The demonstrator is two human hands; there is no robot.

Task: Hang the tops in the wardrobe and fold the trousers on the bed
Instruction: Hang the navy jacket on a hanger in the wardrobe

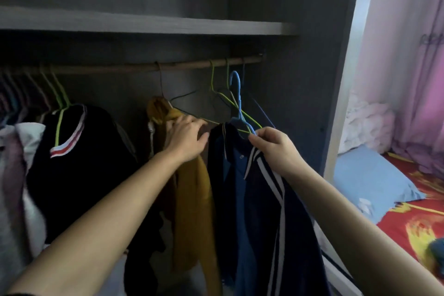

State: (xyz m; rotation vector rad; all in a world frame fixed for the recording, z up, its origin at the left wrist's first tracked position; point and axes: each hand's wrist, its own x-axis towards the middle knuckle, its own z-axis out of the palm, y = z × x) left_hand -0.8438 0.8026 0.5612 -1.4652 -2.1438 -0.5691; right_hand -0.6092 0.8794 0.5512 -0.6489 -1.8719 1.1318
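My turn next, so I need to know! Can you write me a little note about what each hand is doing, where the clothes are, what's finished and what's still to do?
Left hand: pushing the mustard top aside on the rail; whether it grips is unclear.
Right hand: fingers pinching the shoulder of the blue hanger, which carries the navy striped top.
The blue hanger's hook sits just below the rail, not yet on it.
Done: the mustard top and a black top already hang.
Left: hook the blue hanger onto the rail. No trousers are clearly visible; only a corner of the bed shows, so check there for folding.
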